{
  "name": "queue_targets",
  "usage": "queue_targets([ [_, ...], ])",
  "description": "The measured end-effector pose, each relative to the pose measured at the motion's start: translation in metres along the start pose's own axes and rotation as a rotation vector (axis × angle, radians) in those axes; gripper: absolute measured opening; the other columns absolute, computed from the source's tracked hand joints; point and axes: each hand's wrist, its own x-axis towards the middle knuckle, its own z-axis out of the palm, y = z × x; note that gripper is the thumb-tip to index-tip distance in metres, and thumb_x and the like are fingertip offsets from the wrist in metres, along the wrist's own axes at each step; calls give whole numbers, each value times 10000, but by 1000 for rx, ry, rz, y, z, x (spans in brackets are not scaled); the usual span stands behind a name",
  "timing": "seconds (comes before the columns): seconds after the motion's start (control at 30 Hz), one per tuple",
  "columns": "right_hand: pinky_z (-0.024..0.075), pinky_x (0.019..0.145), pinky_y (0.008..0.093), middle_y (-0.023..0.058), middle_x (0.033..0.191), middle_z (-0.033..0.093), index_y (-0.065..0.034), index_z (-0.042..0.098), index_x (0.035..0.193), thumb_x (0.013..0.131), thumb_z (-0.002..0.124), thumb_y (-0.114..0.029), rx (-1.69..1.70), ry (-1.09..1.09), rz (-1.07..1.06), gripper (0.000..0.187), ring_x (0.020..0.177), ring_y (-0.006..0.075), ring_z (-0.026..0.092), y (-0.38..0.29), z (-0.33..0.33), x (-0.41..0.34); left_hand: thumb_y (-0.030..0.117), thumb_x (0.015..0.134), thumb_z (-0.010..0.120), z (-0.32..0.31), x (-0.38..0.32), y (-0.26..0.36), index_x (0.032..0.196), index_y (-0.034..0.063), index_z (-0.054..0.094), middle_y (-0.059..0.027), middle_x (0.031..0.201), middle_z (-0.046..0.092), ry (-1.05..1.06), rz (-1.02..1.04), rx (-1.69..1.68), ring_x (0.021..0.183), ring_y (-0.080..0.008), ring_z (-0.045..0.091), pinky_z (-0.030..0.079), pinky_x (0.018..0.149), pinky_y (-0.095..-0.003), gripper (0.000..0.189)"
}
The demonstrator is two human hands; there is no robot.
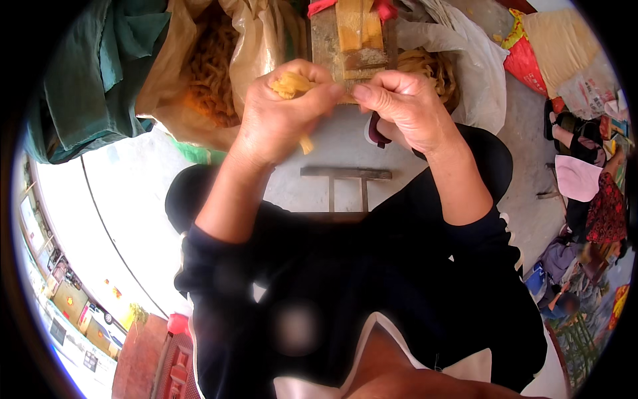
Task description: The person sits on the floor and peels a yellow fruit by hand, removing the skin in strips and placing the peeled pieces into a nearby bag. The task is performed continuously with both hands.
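Note:
My left hand (291,109) is closed around a bundle of pale yellow, pliable strips (290,85). A folded end of it shows above the fist, and a short tail (306,144) pokes out below. Facing it, my right hand (403,107) has its thumb and fingertips pinched together, close to the left thumb. Whether a thin strip runs between the two hands is too small to tell. Just beyond them stands a worn wooden board (326,50) with a yellowish wooden piece (360,25) fixed on it and red cloth (385,9) tied at its top.
An open plastic sack (249,30) of brownish twisted strips (214,65) stands at left. A white bag (478,75) with similar strips (433,67) is at right. Dark green cloth (84,85) hangs far left. Below my hands is a wooden frame (346,173). Other people (593,199) sit at right.

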Motion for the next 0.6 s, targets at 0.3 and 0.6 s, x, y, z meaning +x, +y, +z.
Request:
queue_targets([
  [0.3, 461, 549, 353, 57, 657, 639, -121, 629, 868, 815, 711, -315, -840, 668, -502, 217, 587, 209, 609, 6, -27, 43, 194, 869, 681, 11, 62, -14, 1005, -1, 641, -11, 779, 615, 216, 162, 134, 585, -54, 493, 392, 538, -194, 241],
  [0.6, 470, 548, 248, 26, 668, 632, -64, 613, 812, 774, 769, -175, -698, 641, -531, 195, 560, 121, 553, 14, -22, 51, 215, 902, 590, 2, 65, -28, 1110, 20, 655, -92, 955, 684, 301, 331, 328, 757, -115, 617, 487, 669, -234, 292],
])
